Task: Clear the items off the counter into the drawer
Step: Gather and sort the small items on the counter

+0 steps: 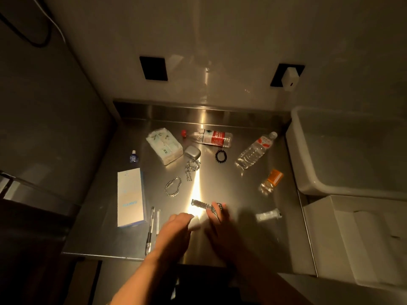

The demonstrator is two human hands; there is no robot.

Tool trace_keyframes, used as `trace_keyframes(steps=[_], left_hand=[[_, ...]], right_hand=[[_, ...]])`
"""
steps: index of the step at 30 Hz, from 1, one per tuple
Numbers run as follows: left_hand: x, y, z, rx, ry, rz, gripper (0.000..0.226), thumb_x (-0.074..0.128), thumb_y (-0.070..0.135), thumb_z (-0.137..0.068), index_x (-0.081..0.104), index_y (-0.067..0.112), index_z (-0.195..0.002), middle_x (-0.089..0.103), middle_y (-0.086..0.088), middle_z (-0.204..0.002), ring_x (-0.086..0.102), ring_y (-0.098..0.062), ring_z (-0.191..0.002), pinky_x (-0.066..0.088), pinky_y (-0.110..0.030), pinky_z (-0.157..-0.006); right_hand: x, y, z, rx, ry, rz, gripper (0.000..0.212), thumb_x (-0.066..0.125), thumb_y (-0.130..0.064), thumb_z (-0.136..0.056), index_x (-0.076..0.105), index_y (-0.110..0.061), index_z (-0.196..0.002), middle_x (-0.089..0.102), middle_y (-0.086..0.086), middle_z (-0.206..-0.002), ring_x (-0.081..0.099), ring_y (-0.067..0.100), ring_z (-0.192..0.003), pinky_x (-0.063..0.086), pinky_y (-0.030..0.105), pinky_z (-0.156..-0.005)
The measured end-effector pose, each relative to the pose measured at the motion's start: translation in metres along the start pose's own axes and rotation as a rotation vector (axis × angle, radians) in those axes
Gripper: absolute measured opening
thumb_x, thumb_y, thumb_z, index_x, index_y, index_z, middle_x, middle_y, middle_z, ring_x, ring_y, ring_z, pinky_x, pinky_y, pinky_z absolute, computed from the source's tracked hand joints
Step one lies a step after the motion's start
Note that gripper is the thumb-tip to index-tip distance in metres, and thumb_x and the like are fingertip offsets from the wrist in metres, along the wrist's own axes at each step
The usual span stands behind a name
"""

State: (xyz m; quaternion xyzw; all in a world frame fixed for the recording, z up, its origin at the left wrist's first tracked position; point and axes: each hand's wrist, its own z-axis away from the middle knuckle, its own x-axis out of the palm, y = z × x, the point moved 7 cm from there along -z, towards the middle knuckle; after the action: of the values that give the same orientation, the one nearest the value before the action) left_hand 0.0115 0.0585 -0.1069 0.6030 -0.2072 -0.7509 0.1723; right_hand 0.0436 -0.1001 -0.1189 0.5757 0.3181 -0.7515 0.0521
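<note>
The steel counter [231,186] holds many small items. A metal-band watch [201,204] lies near the front; the blurred fingers of my right hand [219,223] lie over its face end. My left hand [176,226] is closed around a small white object [195,223] just left of the right hand. Two pens [152,230] lie left of my left hand, and a white tube [268,214] lies to the right. Further back are a bracelet [172,187], a chain [191,170] and a silver case [192,153]. No drawer is clearly visible.
At the back lie a tissue pack [164,146], a red-label bottle [212,138], a clear bottle [255,153], a hair tie [221,155] and an orange-capped bottle [272,181]. A blue-white box [131,197] and eye drops [133,156] sit left. A white bin [308,172] stands right.
</note>
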Motion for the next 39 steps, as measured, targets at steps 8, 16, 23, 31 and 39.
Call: trace_keyframes(steps=[8,16,23,31,39], left_hand=[[-0.018,-0.023,0.01,-0.033,0.095,0.089,0.025,0.055,0.028,-0.098,0.069,0.026,-0.119,0.07,0.002,-0.115,0.064,-0.018,-0.105,0.054,-0.038,-0.089],[-0.017,-0.023,0.007,-0.016,0.033,0.038,0.03,0.056,0.026,-0.097,0.065,0.025,-0.126,0.066,0.002,-0.127,0.058,-0.023,-0.117,0.05,-0.044,-0.096],[-0.019,0.0,-0.01,0.037,0.171,0.071,0.024,0.058,0.033,-0.086,0.068,0.032,-0.107,0.07,0.01,-0.105,0.062,-0.016,-0.096,0.053,-0.037,-0.081],[-0.001,0.075,-0.066,0.169,0.079,-0.124,0.034,0.061,0.036,-0.084,0.063,0.029,-0.118,0.061,0.007,-0.124,0.057,-0.024,-0.114,0.048,-0.043,-0.095],[0.014,0.15,-0.115,0.218,0.064,-0.113,0.051,0.061,0.044,-0.083,0.051,0.031,-0.131,0.052,0.006,-0.133,0.047,-0.024,-0.124,0.043,-0.044,-0.104]], right_hand=[[-0.002,-0.047,-0.03,0.0,0.122,-0.016,0.036,0.047,-0.012,-0.098,0.059,-0.005,-0.131,0.051,0.016,-0.142,0.054,0.036,-0.115,0.049,0.046,-0.083],[-0.005,-0.041,-0.034,0.058,0.065,0.094,0.043,0.037,-0.021,-0.104,0.053,-0.009,-0.141,0.043,0.014,-0.153,0.047,0.041,-0.128,0.045,0.049,-0.09],[-0.051,0.063,0.006,0.364,0.123,0.1,0.05,0.051,-0.033,-0.098,0.044,-0.024,-0.147,0.029,0.004,-0.163,0.026,0.033,-0.15,0.035,0.058,-0.114],[-0.11,0.15,0.028,0.437,0.246,0.023,0.064,0.061,-0.034,-0.086,0.047,-0.019,-0.147,0.043,0.011,-0.153,0.041,0.034,-0.139,0.046,0.05,-0.106],[-0.132,0.19,0.014,0.344,0.191,0.007,0.096,0.076,-0.047,-0.072,0.037,-0.018,-0.155,0.029,0.014,-0.161,0.028,0.037,-0.147,0.033,0.049,-0.117]])
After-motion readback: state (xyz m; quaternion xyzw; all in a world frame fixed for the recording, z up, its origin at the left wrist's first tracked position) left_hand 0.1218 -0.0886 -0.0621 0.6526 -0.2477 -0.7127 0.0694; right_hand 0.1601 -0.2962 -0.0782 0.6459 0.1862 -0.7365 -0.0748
